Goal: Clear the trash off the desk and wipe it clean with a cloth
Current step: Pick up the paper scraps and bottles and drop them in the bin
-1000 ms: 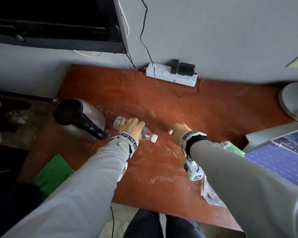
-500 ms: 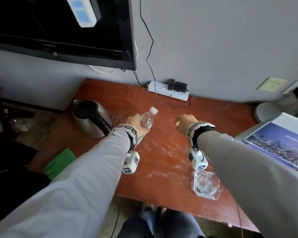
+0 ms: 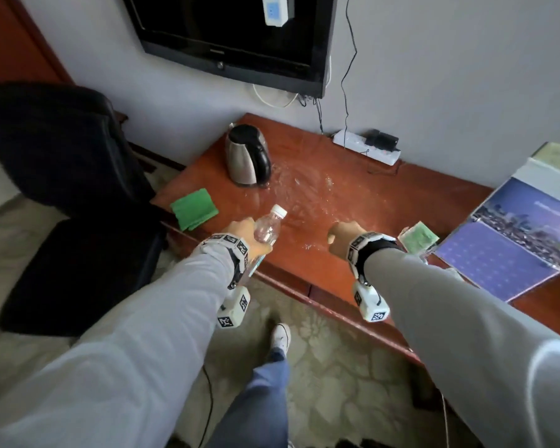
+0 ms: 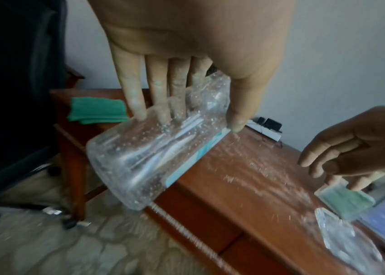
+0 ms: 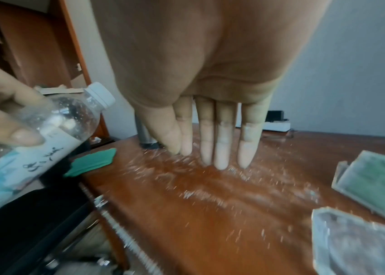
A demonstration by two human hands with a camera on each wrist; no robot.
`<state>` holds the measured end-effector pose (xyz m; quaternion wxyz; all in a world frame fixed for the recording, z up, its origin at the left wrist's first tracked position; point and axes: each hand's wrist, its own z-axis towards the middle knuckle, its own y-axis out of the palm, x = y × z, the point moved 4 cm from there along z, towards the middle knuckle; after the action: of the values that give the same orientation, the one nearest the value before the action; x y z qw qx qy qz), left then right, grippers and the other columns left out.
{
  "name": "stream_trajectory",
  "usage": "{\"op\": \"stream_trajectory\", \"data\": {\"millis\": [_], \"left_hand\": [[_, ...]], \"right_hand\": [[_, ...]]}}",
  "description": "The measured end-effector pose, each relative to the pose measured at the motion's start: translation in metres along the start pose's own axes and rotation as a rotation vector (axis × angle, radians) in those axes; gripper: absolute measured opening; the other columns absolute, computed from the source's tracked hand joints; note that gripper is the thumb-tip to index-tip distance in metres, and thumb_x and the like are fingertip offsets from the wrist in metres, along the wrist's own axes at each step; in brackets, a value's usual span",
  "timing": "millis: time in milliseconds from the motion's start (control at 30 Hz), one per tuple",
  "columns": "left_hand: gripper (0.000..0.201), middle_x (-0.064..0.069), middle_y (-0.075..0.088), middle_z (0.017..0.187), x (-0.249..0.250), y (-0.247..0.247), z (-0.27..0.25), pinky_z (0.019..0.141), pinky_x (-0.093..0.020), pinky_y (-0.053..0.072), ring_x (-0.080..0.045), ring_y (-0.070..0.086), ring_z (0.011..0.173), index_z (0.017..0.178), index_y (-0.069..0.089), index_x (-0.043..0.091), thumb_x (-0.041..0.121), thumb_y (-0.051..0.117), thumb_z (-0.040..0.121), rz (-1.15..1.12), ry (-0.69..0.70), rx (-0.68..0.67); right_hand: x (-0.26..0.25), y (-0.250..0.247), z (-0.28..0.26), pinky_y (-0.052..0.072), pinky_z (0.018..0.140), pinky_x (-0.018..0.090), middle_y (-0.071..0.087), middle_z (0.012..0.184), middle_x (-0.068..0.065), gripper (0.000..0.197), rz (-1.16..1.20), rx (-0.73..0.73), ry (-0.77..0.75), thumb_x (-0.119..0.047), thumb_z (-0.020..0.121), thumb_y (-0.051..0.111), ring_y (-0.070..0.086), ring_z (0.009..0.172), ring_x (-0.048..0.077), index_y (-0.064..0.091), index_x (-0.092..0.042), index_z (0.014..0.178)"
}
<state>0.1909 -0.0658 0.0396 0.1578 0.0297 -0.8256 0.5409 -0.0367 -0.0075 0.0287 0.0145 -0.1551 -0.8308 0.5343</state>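
A clear plastic bottle (image 3: pixel 267 227) with a white cap and a pale blue label is held tilted, cap up, above the front edge of the red-brown desk (image 3: pixel 362 202). My left hand (image 3: pixel 244 232) grips its body, fingers on one side and thumb on the other (image 4: pixel 236 122). My right hand (image 3: pixel 340 237) hovers over the desk with straight fingers (image 5: pixel 220 158) and holds nothing. A folded green cloth (image 3: pixel 194 208) lies at the desk's left front corner. White specks and wet smears (image 3: pixel 304 195) cover the middle of the desk.
A steel kettle (image 3: pixel 248 155) stands at the back left, a power strip (image 3: pixel 366 148) by the wall. A green packet (image 3: pixel 417 239), a glass ashtray (image 5: pixel 361 241) and a blue booklet (image 3: pixel 518 240) lie right. A black chair (image 3: pixel 62 189) stands left of the desk.
My left hand lifted the bottle from lying on the desk and drew it back to the front edge. My right hand rose off the desk. The view pulled back.
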Motion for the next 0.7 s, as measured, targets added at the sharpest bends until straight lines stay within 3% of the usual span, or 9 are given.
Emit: {"op": "stream_trajectory", "data": {"millis": [167,300,400,467,633,700], "left_hand": [[0.055,-0.004,0.066,0.112,-0.066,0.021,-0.078,0.081,-0.027,0.049,-0.025,0.064,0.102,0.111,0.061,0.02,0.052,0.08,0.07,-0.01,-0.108,-0.025],[0.061,-0.004,0.066,0.111,-0.117,0.029,-0.118,0.086,-0.033,0.053,-0.025,0.064,0.101,0.115,0.059,0.018,0.055,0.077,0.071,-0.066,-0.19,-0.013],[0.073,-0.002,0.067,0.113,-0.161,0.043,-0.145,0.083,-0.033,0.053,-0.024,0.065,0.099,0.12,0.057,0.024,0.066,0.071,0.063,-0.104,-0.239,-0.045],[0.071,-0.002,0.068,0.111,-0.199,0.057,-0.165,0.082,-0.032,0.053,-0.024,0.065,0.096,0.117,0.056,0.025,0.067,0.071,0.062,-0.138,-0.289,-0.063],[0.075,-0.005,0.062,0.127,-0.312,0.112,-0.232,0.095,-0.032,0.048,-0.027,0.06,0.114,0.133,0.049,0.018,0.06,0.071,0.075,-0.311,-0.466,-0.138],[0.071,-0.001,0.062,0.123,-0.361,0.147,-0.265,0.097,-0.031,0.047,-0.026,0.06,0.113,0.126,0.052,0.02,0.065,0.068,0.073,-0.348,-0.536,-0.183]], "right_hand": [[-0.051,0.048,-0.046,0.053,0.095,0.037,0.064,0.123,0.01,0.036,-0.08,-0.116,-0.109,-0.012,0.089,0.052,0.06,0.116,0.029,0.066,-0.014,0.123],[-0.096,0.066,-0.066,0.055,0.09,0.038,0.068,0.116,0.011,0.033,-0.07,-0.126,-0.157,-0.011,0.089,0.052,0.065,0.107,0.031,0.067,-0.012,0.118],[-0.135,0.092,-0.078,0.054,0.091,0.036,0.066,0.118,0.012,0.033,-0.112,-0.161,-0.218,-0.019,0.09,0.056,0.063,0.11,0.032,0.065,-0.011,0.121],[-0.169,0.113,-0.086,0.053,0.09,0.035,0.067,0.119,0.012,0.033,-0.161,-0.186,-0.265,-0.02,0.09,0.056,0.063,0.111,0.031,0.066,-0.01,0.12],[-0.264,0.195,-0.118,0.05,0.097,0.034,0.062,0.127,0.012,0.035,-0.197,-0.342,-0.349,-0.018,0.09,0.06,0.057,0.12,0.031,0.063,-0.009,0.124],[-0.301,0.242,-0.136,0.049,0.097,0.035,0.062,0.128,0.009,0.035,-0.212,-0.418,-0.365,-0.019,0.089,0.06,0.057,0.12,0.03,0.063,-0.014,0.123]]}}
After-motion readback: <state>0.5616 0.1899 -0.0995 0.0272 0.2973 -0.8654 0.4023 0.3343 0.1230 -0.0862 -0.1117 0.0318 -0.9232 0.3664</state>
